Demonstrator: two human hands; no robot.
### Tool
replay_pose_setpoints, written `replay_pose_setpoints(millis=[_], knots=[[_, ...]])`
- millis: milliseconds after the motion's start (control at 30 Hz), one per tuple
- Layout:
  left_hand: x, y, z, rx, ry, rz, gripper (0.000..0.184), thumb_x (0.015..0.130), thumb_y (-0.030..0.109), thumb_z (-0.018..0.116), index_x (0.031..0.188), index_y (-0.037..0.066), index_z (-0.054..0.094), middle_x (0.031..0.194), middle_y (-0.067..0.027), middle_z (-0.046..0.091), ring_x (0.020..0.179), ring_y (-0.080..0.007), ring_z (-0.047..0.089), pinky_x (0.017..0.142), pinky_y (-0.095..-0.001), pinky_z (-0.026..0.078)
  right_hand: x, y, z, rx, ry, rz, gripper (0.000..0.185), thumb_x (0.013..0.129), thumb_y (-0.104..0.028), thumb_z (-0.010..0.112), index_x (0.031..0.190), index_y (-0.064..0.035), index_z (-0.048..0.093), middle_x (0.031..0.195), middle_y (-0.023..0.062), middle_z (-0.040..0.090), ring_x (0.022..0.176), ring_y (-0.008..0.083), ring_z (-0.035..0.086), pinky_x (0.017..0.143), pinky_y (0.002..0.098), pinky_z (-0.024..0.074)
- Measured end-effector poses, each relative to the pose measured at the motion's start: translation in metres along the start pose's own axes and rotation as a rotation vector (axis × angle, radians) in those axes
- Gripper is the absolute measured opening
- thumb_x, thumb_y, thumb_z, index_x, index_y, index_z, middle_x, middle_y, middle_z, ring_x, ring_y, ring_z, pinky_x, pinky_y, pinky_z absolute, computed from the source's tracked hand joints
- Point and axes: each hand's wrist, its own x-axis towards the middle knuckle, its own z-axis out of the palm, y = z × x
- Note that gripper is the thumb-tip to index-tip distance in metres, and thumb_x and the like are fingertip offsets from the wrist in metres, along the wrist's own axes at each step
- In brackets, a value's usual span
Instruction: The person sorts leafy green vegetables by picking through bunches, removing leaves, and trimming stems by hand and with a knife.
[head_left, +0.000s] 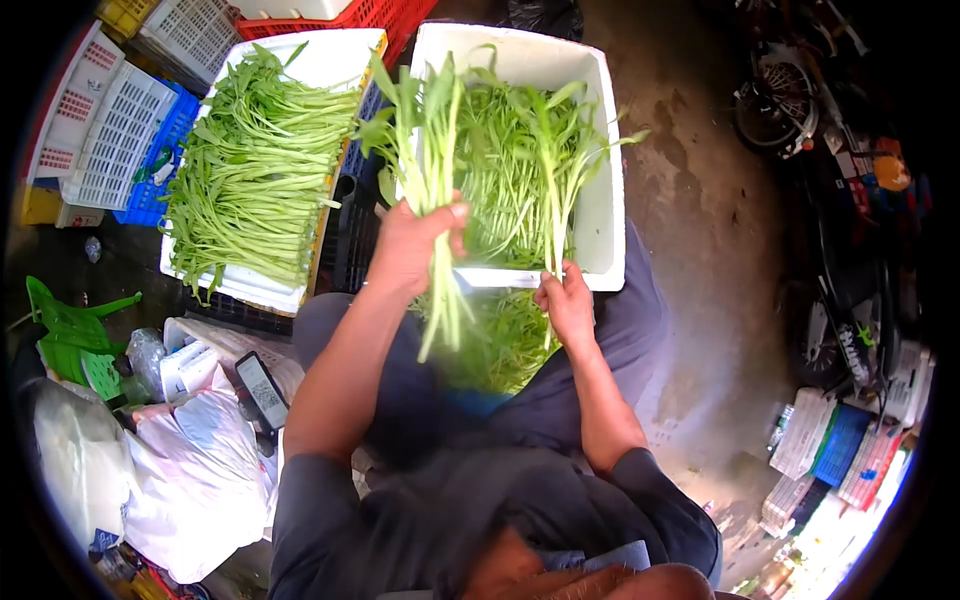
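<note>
My left hand (418, 243) is closed around a bunch of long-stemmed leafy greens (428, 165), held upright with the leaves away from me. In my right hand (567, 303), a few stems of the same greens (552, 215) are pinched near their lower ends. Both hands are at the near edge of a white foam box (607, 170), which has more greens (505, 180) lying inside. Below that box, between my knees, is another heap of greens (500, 340), partly blurred.
At left, a second white foam box (225, 283) is filled with greens in rows. Plastic crates (120, 120), a green stool (75, 325), white bags (200, 470) and a phone-like device with a printed code (262, 390) are further left. Motorbikes (840, 270) stand at right.
</note>
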Motion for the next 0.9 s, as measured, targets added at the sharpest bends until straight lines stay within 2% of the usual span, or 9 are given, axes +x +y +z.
replay_pose_setpoints(millis=[67, 167, 200, 267, 367, 567, 667, 700, 900], knots=[[-0.003, -0.015, 0.008, 0.024, -0.062, 0.053, 0.030, 0.088, 0.009, 0.076, 0.112, 0.000, 0.061, 0.083, -0.0090, 0.066, 0.060, -0.0168, 0.061, 0.054, -0.0333, 0.053, -0.023, -0.002, 0.004, -0.030, 0.053, -0.037, 0.025, 0.099, -0.009, 0.056, 0.122, 0.0010, 0.053, 0.074, 0.0050, 0.059, 0.063, 0.0098, 0.054, 0.057, 0.0243, 0.0429], [-0.013, -0.030, 0.023, 0.054, -0.032, 0.030, 0.029, 0.088, 0.005, 0.073, 0.113, -0.001, 0.060, 0.088, -0.0118, 0.068, 0.060, -0.0179, 0.061, 0.053, -0.0325, 0.053, -0.039, 0.026, 0.012, -0.207, 0.159, -0.258, 0.031, 0.099, -0.011, 0.057, 0.126, 0.0026, 0.053, 0.079, 0.0083, 0.063, 0.067, 0.0131, 0.059, 0.062, 0.0280, 0.0473], [-0.012, -0.035, 0.024, 0.108, -0.037, 0.052, 0.029, 0.087, 0.005, 0.073, 0.112, -0.001, 0.059, 0.089, -0.0120, 0.068, 0.060, -0.0180, 0.061, 0.052, -0.0321, 0.053, -0.052, 0.010, 0.017, -0.377, 0.197, -0.279, 0.036, 0.097, -0.012, 0.059, 0.129, 0.0039, 0.053, 0.086, 0.0141, 0.066, 0.072, 0.0193, 0.063, 0.068, 0.0348, 0.0509], [-0.014, -0.039, 0.029, 0.091, -0.041, 0.065, 0.028, 0.087, 0.005, 0.074, 0.111, 0.000, 0.060, 0.090, -0.0107, 0.067, 0.060, -0.0175, 0.061, 0.052, -0.0313, 0.052, -0.064, 0.007, 0.025, -0.370, 0.225, -0.303, 0.036, 0.097, -0.014, 0.060, 0.130, 0.0002, 0.055, 0.092, 0.0261, 0.069, 0.082, 0.0418, 0.068, 0.075, 0.0468, 0.0519], [-0.023, -0.043, 0.036, 0.100, -0.012, 0.073, 0.026, 0.086, 0.005, 0.074, 0.107, -0.001, 0.061, 0.086, -0.0097, 0.068, 0.058, -0.0169, 0.060, 0.052, -0.0307, 0.050, -0.078, 0.001, 0.036, -0.394, 0.213, -0.318, 0.039, 0.097, -0.015, 0.060, 0.132, -0.0013, 0.053, 0.094, 0.0271, 0.069, 0.086, 0.0452, 0.068, 0.076, 0.0492, 0.0519], [-0.028, -0.053, 0.037, 0.110, -0.028, 0.106, 0.025, 0.083, 0.009, 0.081, 0.100, -0.002, 0.065, 0.081, -0.0083, 0.067, 0.058, -0.0163, 0.059, 0.053, -0.0303, 0.048, -0.091, -0.018, 0.052, -0.411, 0.101, -0.188, 0.041, 0.096, -0.017, 0.060, 0.135, -0.0057, 0.053, 0.097, 0.0287, 0.069, 0.087, 0.0478, 0.067, 0.077, 0.0534, 0.0524], [-0.023, -0.061, 0.030, 0.150, -0.081, 0.067, 0.031, 0.085, 0.000, 0.076, 0.113, 0.002, 0.063, 0.095, -0.0051, 0.067, 0.075, -0.0144, 0.064, 0.065, -0.0293, 0.053, -0.091, -0.011, 0.059, -0.429, 0.129, -0.355, 0.042, 0.096, -0.017, 0.059, 0.136, -0.0074, 0.053, 0.098, 0.0289, 0.069, 0.088, 0.0485, 0.067, 0.077, 0.0547, 0.0525], [-0.026, -0.060, 0.035, 0.101, -0.079, 0.091, 0.032, 0.086, -0.002, 0.074, 0.116, 0.001, 0.063, 0.099, -0.0070, 0.068, 0.082, -0.0170, 0.066, 0.072, -0.0317, 0.055, -0.092, -0.013, 0.060, -0.459, 0.130, -0.376, 0.044, 0.095, -0.016, 0.059, 0.137, -0.0068, 0.053, 0.101, 0.0290, 0.068, 0.088, 0.0490, 0.066, 0.078, 0.0553, 0.0525], [-0.024, -0.059, 0.030, 0.069, -0.135, -0.002, 0.033, 0.088, -0.003, 0.070, 0.119, -0.002, 0.062, 0.101, -0.0104, 0.068, 0.087, -0.0199, 0.068, 0.076, -0.0345, 0.057, -0.096, -0.012, 0.060, -0.445, 0.097, -0.474, 0.049, 0.094, -0.015, 0.059, 0.141, -0.0052, 0.049, 0.115, 0.0293, 0.066, 0.094, 0.0492, 0.066, 0.081, 0.0550, 0.0529]])
